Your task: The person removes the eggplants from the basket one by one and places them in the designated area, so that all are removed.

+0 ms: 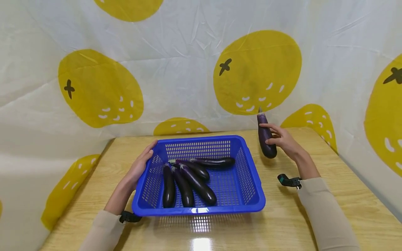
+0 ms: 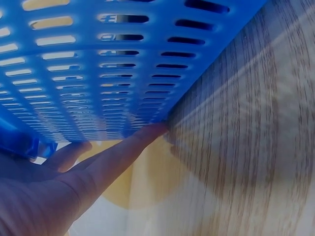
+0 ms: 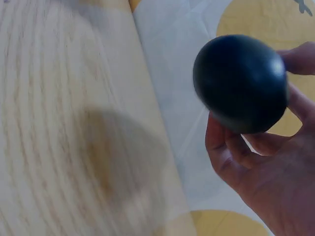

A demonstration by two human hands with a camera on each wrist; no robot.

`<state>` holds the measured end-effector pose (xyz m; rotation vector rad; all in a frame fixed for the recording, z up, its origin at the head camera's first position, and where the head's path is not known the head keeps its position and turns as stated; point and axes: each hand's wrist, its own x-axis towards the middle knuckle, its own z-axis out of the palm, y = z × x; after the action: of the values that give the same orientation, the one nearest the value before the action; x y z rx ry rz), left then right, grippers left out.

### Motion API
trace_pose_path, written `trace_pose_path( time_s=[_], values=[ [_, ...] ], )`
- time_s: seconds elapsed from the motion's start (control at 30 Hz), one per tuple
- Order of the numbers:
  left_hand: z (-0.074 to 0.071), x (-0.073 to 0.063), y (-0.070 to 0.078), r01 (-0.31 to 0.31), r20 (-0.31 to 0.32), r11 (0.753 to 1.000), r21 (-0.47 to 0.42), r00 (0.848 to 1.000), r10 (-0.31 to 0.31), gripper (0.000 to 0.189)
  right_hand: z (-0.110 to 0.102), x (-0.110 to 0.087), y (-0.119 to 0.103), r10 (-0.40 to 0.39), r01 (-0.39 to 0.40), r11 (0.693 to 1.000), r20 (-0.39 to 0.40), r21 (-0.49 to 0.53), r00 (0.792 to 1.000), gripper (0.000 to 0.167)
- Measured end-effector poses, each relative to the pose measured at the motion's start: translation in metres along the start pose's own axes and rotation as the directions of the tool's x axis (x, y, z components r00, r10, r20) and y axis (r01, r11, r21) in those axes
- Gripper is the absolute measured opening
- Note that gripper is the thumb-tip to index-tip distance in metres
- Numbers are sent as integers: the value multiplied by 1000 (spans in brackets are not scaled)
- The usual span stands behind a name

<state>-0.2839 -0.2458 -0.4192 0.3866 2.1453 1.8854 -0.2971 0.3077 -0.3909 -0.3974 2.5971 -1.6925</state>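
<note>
A blue plastic basket point(image 1: 251, 205) with slotted walls stands on the table in the head view, with several dark purple eggplants point(image 1: 196, 184) lying inside it. My left hand point(image 1: 140, 165) rests against the basket's left side near the back corner. In the left wrist view, a nearly straight finger point(image 2: 115, 160) lies along the slotted outer wall. Right of the basket, my right hand point(image 1: 284, 141) holds another eggplant point(image 1: 265, 134) between fingers and thumb, stem end away from me. Its rounded dark end point(image 3: 238, 83) faces the right wrist camera, off the tabletop, with a shadow below.
The light wooden table point(image 1: 273, 223) reaches back to a white cloth point(image 1: 182, 87) printed with large yellow fruit shapes. This cloth also hangs along both sides. Each wrist carries a black camera mount point(image 1: 289, 181).
</note>
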Motion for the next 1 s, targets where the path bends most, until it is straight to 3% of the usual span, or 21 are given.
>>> trace_pose_path(
  time_s=[0.27, 0.6, 1.0],
  values=[
    [2, 0, -1, -3, -1, 1000, 7, 1000, 3, 55, 3, 2, 15, 46, -46, 998, 6, -45, 999, 71],
    [1, 0, 1, -13, -1, 1000, 14, 1000, 13, 55, 6, 8, 24, 82, -79, 989, 24, -128, 996, 58],
    [1, -2, 0, -11, 5, 1000, 11, 1000, 11, 56, 10, 4, 32, 106, -94, 979, 60, -179, 993, 58]
  ],
)
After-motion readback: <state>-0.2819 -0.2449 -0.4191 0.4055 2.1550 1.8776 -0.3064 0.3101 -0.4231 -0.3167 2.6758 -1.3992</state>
